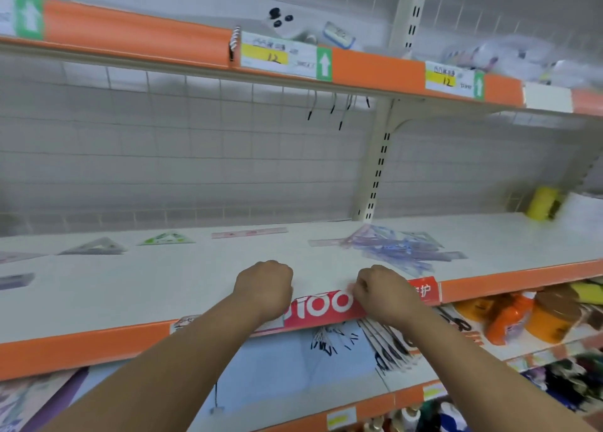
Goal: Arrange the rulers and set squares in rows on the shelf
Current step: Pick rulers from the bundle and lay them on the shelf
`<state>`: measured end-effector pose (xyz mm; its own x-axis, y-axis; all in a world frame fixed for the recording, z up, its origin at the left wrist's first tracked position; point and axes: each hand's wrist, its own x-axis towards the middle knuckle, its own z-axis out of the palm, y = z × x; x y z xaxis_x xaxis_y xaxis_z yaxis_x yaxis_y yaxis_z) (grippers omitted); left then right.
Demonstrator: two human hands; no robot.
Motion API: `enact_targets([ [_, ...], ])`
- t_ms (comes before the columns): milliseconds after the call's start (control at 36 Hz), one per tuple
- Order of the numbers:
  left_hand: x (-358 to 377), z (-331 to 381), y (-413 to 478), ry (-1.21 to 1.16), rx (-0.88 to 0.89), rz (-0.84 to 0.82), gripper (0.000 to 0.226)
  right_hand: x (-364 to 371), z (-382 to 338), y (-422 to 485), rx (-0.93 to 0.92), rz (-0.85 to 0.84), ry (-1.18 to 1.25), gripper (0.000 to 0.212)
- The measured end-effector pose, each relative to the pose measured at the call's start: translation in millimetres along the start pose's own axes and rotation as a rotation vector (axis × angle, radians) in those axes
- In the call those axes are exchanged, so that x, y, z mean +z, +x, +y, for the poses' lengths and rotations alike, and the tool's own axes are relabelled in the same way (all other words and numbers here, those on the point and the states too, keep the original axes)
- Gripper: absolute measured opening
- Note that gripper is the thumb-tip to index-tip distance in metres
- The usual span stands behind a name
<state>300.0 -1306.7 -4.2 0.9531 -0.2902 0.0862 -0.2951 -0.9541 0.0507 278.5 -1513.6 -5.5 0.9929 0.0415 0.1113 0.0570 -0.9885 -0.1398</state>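
Observation:
The white shelf (163, 288) holds a grey set square (93, 246), a green set square (166, 238) and a pink ruler (249, 232), spaced out along its back. Two more flat pieces (16, 268) lie at the far left. A loose pile of clear blue and pink rulers and set squares (401, 247) sits right of centre. My left hand (264, 288) and my right hand (380, 293) rest side by side at the shelf's front edge, fingers curled. Nothing shows in either hand.
A red label (323, 304) runs along the orange shelf lip between my hands. A wire grid back panel and a slotted upright (378, 167) stand behind. A yellow object (543, 203) sits at the back right. Shelves above and below carry other goods.

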Motion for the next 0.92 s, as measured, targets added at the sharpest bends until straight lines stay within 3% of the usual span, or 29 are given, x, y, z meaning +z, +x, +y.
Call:
enact_targets([
  [417,6,62,126,0.017,0.155,0.05,0.022,-9,104,73,0.093,0.101,-0.014,0.04],
  [667,18,80,174,0.065,0.094,0.011,0.02,-1,166,104,0.157,0.104,0.007,0.036],
  [917,30,118,195,0.118,-0.036,-0.017,0.025,5,202,150,-0.009,0.048,0.032,0.02],
])
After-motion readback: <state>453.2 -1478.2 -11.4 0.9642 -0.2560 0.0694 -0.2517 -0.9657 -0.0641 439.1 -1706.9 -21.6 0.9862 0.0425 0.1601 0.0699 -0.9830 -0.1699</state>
